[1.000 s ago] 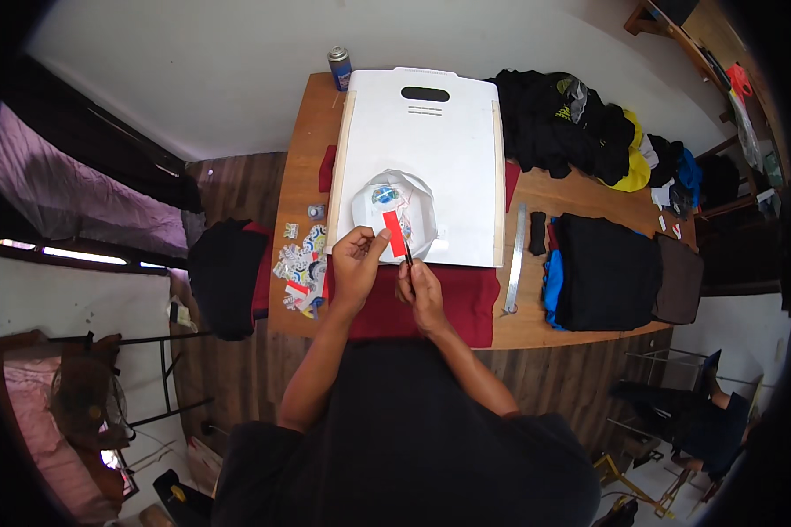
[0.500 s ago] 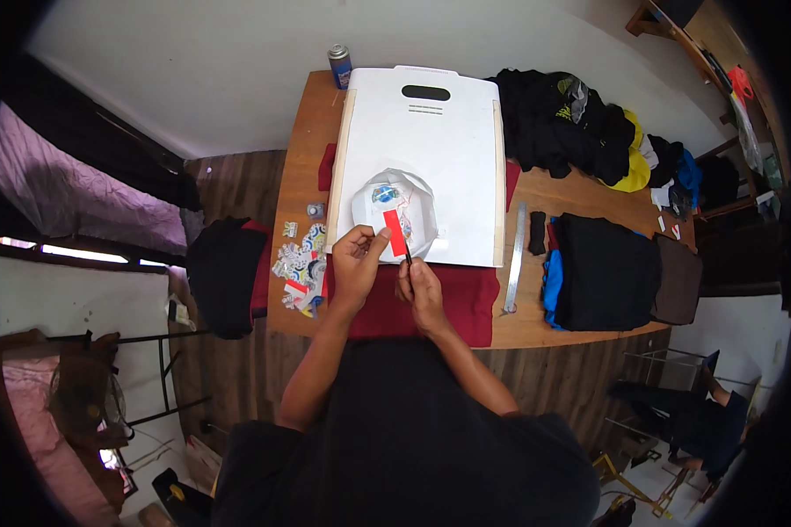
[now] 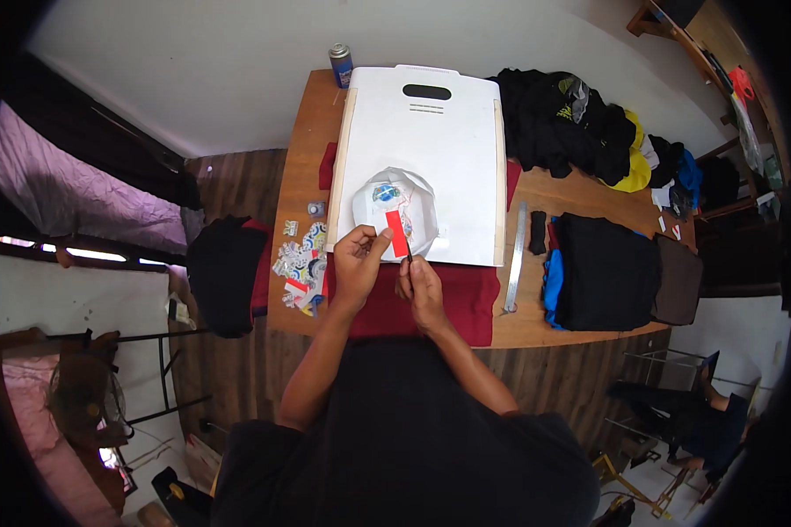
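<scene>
Pinching a red strip (image 3: 396, 231) between the left hand's (image 3: 358, 262) fingertips, gripping a slim dark tool (image 3: 409, 249) in the curled right hand (image 3: 424, 294) — above a many-sided white tray (image 3: 425, 206), toward the white board's (image 3: 470, 167) near edge

Strip (image 3: 397, 235) over bowl (image 3: 365, 195); bowl on board (image 3: 466, 167), atop counter (image 3: 316, 127). Scraps (image 3: 303, 256) L of board; ruler (image 3: 516, 255) R, then folded garments (image 3: 608, 272). Can (image 3: 341, 68) back L; clothes heap (image 3: 536, 127) back R.
</scene>
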The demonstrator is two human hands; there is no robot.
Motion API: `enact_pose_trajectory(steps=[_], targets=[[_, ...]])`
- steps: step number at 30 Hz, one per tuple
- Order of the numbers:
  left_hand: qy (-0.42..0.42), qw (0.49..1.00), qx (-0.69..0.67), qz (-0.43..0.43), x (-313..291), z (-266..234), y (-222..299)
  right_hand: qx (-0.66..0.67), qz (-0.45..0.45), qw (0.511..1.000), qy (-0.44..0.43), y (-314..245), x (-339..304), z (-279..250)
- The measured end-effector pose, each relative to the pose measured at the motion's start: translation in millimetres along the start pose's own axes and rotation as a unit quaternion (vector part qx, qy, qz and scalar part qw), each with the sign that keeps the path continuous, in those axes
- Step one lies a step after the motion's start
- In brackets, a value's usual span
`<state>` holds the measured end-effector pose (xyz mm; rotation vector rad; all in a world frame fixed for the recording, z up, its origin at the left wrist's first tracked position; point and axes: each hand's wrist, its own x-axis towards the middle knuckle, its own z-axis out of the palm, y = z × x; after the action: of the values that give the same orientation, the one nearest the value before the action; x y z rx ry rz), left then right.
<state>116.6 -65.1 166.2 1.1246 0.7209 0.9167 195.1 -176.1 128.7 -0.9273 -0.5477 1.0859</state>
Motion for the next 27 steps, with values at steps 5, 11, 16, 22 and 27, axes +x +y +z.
enact_pose_trajectory(steps=[5, 11, 16, 22, 27], targets=[[0.004, 1.0, -0.005, -0.007, 0, 1, 3, 0.008, -0.007, 1.0, 0.005, -3, 1, 2], [0.0, 1.0, 0.003, -0.014, -4, 5, 9, 0.009, -0.01, 1.0, 0.003, 4, 4, -2], [-0.006, 1.0, 0.004, -0.013, -4, 2, 2, 0.012, -0.012, 1.0, 0.003, 2, 6, -1], [-0.012, 1.0, 0.009, -0.019, -7, 1, -1, 0.0, -0.019, 1.0, 0.011, -3, 11, 0], [-0.024, 0.999, 0.024, -0.033, -9, 2, 1, -0.059, -0.029, 0.998, -0.002, -2, 15, -7]])
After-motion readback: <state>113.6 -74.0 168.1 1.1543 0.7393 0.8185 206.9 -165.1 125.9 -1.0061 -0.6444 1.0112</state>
